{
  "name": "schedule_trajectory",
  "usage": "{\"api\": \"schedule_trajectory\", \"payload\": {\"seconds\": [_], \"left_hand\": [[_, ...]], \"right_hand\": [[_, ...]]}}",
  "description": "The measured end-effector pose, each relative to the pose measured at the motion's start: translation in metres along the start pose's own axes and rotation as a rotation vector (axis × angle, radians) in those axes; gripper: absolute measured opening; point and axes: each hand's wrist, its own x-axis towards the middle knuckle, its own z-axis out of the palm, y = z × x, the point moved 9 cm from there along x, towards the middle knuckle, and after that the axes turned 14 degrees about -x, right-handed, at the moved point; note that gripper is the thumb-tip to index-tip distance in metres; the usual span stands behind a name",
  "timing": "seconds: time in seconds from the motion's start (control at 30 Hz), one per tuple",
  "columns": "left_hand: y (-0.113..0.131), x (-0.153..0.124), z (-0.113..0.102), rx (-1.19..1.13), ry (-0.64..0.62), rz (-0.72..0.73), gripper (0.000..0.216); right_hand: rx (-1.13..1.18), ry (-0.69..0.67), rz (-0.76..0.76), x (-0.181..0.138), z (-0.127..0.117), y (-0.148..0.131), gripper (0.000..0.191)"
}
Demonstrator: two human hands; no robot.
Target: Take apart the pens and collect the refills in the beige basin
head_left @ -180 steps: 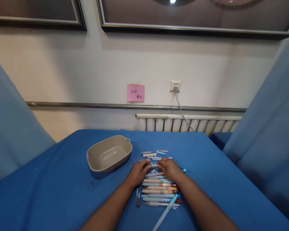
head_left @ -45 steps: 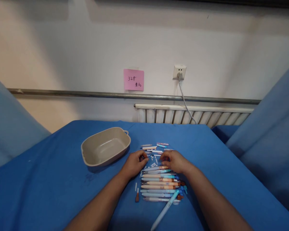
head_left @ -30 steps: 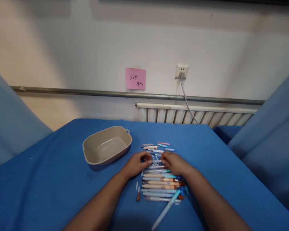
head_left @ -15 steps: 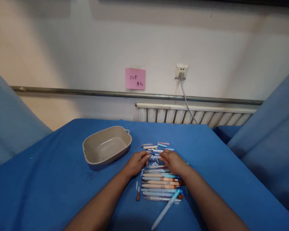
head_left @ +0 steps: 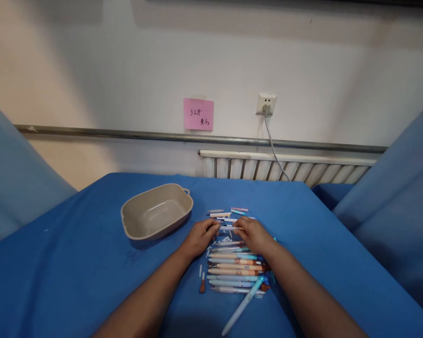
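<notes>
Between my two hands is a slim whitish pen part (head_left: 227,228), held level just above the table. My left hand (head_left: 201,236) pinches its left end, and my right hand (head_left: 253,234) pinches its right end. Just below them several assembled pens (head_left: 234,272) in cream, pale blue and clear lie side by side. A pale blue pen with a turquoise end (head_left: 243,306) rests slantwise over the nearest ones. Beyond my fingers are loose pen barrels and refills (head_left: 220,215). Small white pieces (head_left: 227,239) lie partly hidden under my hands.
An open beige basin (head_left: 157,213) stands to the left on the blue cloth (head_left: 91,244). A brown pen part (head_left: 202,285) lies left of the pens. Behind the table are a radiator (head_left: 239,169) and a plugged-in cable (head_left: 273,145). Blue curtains (head_left: 391,211) hang at both sides.
Both hands stay nearly in place, still gripping the pen part. My right hand has shifted very slightly, and an orange-tan bit now shows by its fingertips.
</notes>
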Motion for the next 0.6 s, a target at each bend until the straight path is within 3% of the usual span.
{"api": "schedule_trajectory", "payload": {"seconds": [0.13,0.27,0.33,0.43,0.6], "left_hand": [[-0.004,0.000,-0.006,0.033,0.044,-0.026,0.047],[-0.003,0.000,-0.008,0.019,0.060,0.005,0.034],[0.001,0.000,-0.002,0.024,0.010,0.044,0.038],[0.002,0.000,0.003,0.066,-0.058,0.084,0.025],[-0.006,0.004,-0.017,0.130,0.028,0.064,0.024]], "right_hand": [[-0.002,0.026,0.011,0.000,-0.003,0.002,0.005],[0.011,0.055,0.017,0.001,-0.006,0.004,0.004],[0.012,0.056,0.010,0.001,-0.006,0.004,0.003],[-0.022,0.042,0.012,0.000,-0.004,0.009,0.004],[-0.118,0.007,0.086,-0.004,-0.002,0.035,0.008]]}}
